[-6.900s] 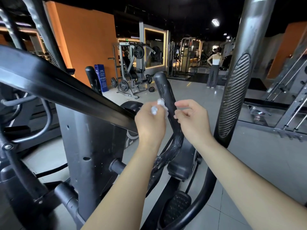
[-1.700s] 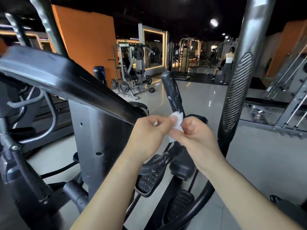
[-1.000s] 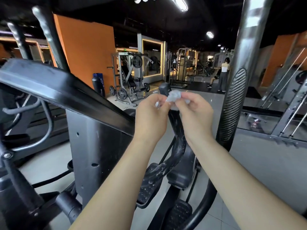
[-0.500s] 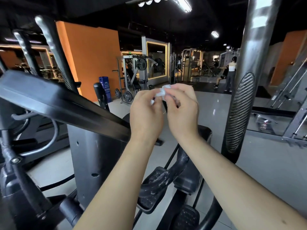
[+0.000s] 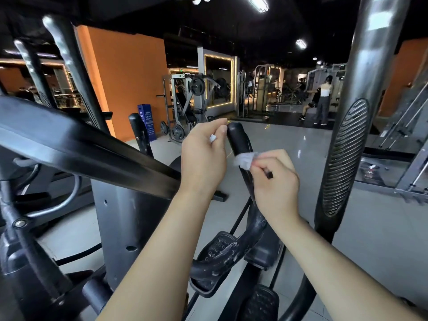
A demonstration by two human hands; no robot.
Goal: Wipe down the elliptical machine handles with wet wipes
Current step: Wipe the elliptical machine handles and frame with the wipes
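Left of frame: black slanted bar (image 5: 81, 144) over grey machine column (image 5: 122, 216). Centre: left hand (image 5: 203, 156), fingers curled in, thumb and forefinger pinching a small white scrap (image 5: 212, 138), just left of the top end of the black handle (image 5: 238, 140). Right of that: right hand (image 5: 275, 181), fingers curled round a crumpled wet wipe (image 5: 245, 159), wipe pressed on the handle a little below the top. Bottom centre, under the hands: scuffed lower run of the handle, black pedal (image 5: 214, 245) behind it. Right of frame: grey upright (image 5: 345, 158) with ribbed oval grip. Upper right, far back: person (image 5: 324, 100) standing, turned away.
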